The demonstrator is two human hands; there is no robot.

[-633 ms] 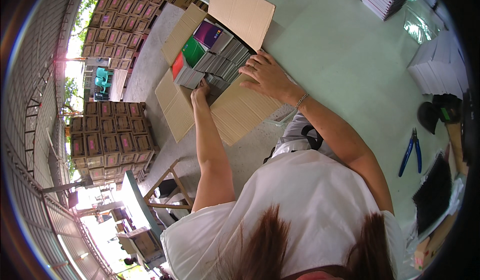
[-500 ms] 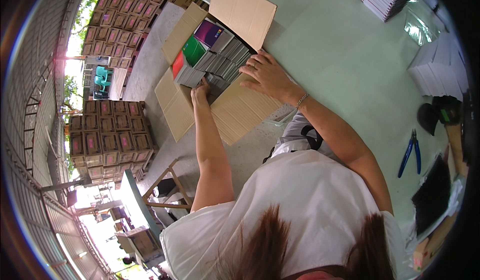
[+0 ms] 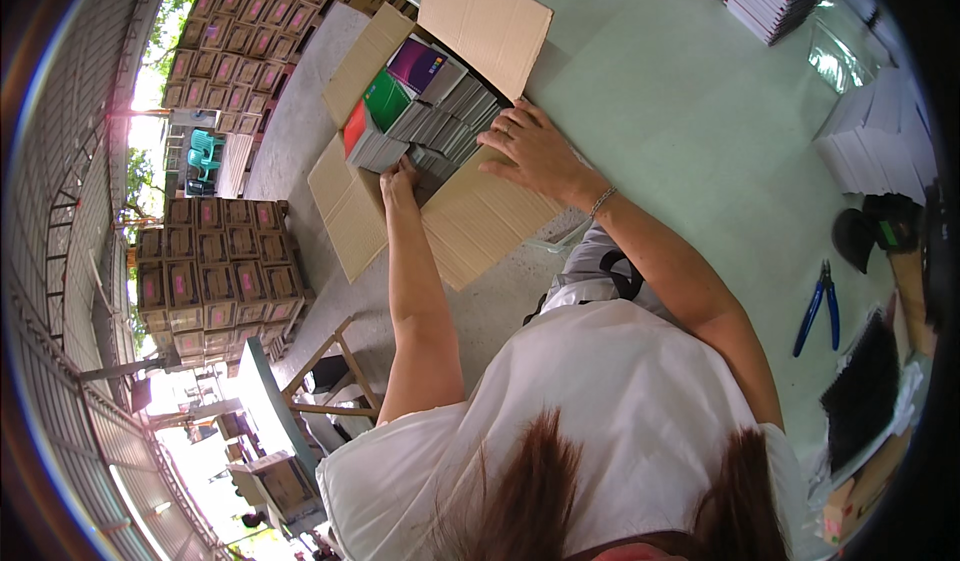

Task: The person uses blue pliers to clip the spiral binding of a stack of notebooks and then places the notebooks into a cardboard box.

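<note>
An open cardboard box (image 3: pixel 500 26) holds tightly packed notebooks with grey page edges (image 3: pixel 455 111). Their top covers are purple (image 3: pixel 415 65), green (image 3: pixel 386 101) and red (image 3: pixel 354 127). My left hand (image 3: pixel 398 183) reaches inside the near left corner, its bent fingers at the end of the red-covered stack. The lower fingers are partly hidden there. On the box's right side my right hand (image 3: pixel 540 156) rests with fingers spread over the edge and the near flap (image 3: pixel 485 226). Nothing is gripped in it.
The box stands at the left edge of a pale green table (image 3: pixel 660 141). On its right side lie blue-handled cutters (image 3: pixel 818 309), stacked white booklets (image 3: pixel 875 136) and spiral-bound notebooks (image 3: pixel 770 1). Stacked cartons (image 3: pixel 215 271) stand on the floor to the left.
Both hands keep nearly the same places at the box. The view has shifted very slightly; nothing else has visibly moved.
</note>
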